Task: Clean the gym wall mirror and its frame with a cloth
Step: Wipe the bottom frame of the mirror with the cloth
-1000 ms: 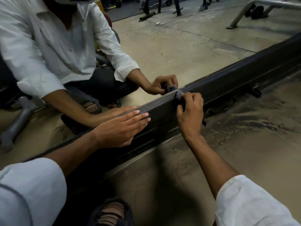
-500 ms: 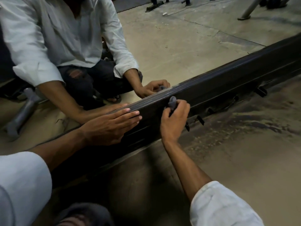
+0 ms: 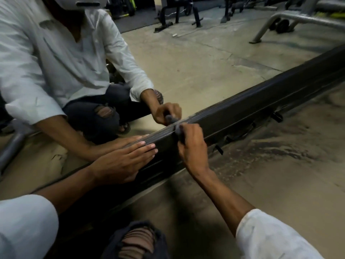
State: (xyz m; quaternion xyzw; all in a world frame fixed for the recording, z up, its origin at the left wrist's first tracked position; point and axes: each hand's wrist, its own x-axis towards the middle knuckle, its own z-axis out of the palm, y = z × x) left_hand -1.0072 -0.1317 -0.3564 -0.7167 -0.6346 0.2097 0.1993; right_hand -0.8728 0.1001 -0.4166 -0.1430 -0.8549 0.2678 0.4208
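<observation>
The wall mirror point(image 3: 196, 68) fills the upper part of the view and reflects me crouching in a white shirt. Its dark metal bottom frame point(image 3: 242, 107) runs diagonally from lower left to upper right. My right hand point(image 3: 192, 146) is closed around a small dark grey cloth point(image 3: 178, 128) and presses it on the frame's top edge where it meets the glass. My left hand point(image 3: 123, 161) lies flat, fingers together, on the frame just left of the right hand, holding nothing.
Dusty, streaked concrete floor point(image 3: 270, 174) lies to the right of the frame. Small black clips point(image 3: 277, 116) stick out along the frame's lower edge. My torn-jeans knee point(image 3: 136, 240) is at the bottom. The mirror reflects gym machines point(image 3: 177, 14) and a grey bench leg point(image 3: 267, 25).
My right hand with the cloth slid left along the frame's top edge, then back slightly to the right. The left hand stays flat on the frame. The head camera shifted.
</observation>
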